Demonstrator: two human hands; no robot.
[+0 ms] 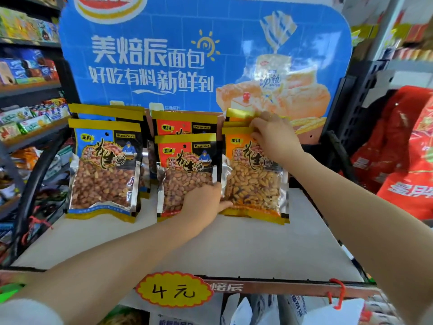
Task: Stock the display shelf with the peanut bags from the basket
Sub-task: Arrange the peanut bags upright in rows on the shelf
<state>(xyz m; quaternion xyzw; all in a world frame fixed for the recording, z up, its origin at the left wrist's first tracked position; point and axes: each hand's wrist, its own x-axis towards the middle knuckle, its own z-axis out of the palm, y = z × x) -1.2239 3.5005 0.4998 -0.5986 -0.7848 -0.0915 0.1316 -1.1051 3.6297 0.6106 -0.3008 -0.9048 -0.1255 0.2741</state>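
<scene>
Now both hands grip the orange peanut bag upright on the shelf.

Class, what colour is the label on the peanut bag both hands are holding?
Orange, with a gold top band; head view.

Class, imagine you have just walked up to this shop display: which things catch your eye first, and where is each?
The big blue bread poster fills the back of the display. In front of it three stacks of peanut bags stand on the white shelf: blue bags left, red bags centre, orange bags right, with the left hand at the orange stack's bottom and the right hand at its top. A yellow price tag hangs on the front edge.
</scene>
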